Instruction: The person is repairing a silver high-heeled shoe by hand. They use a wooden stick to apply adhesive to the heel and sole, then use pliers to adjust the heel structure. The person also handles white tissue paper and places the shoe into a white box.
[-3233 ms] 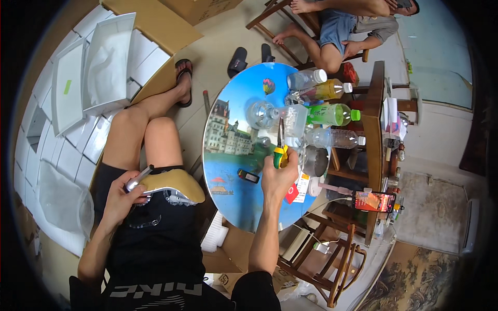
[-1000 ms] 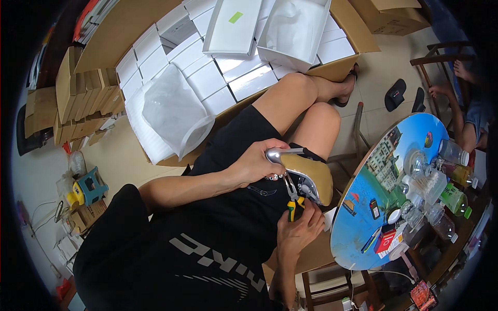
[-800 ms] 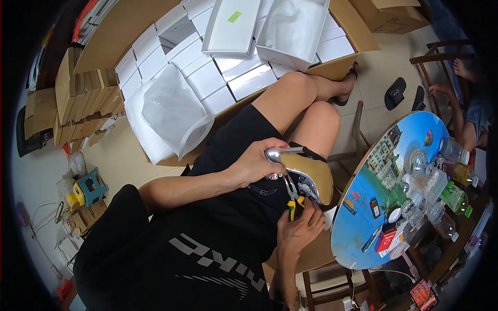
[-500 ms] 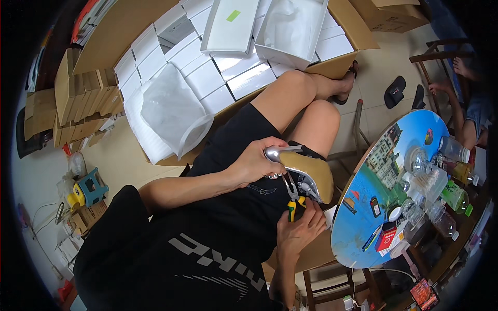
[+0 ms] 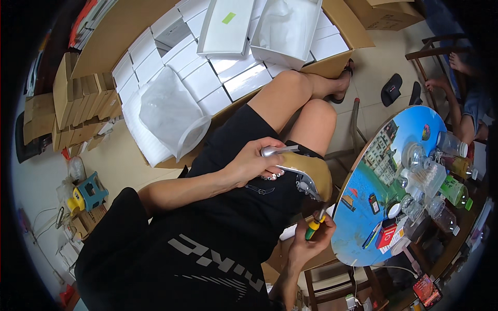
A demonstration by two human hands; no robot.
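My left hand is closed round the silver heel end of a shoe above my lap. The shoe has a tan sole turned up toward me and silver, jewelled-looking parts along its lower edge. Lower and to the right, apart from the shoe, my right hand is closed round pliers with yellow and green handles. Their metal end points up beside the table edge, and the fingers partly hide them.
A large carton of white boxes lies beyond my legs, with an open box and a foam bag on top. At right stands a round table with bottles. Another person sits behind it.
My right hand has drawn the pliers away from the shoe, down and to the right. The left hand still holds the shoe in nearly the same place.
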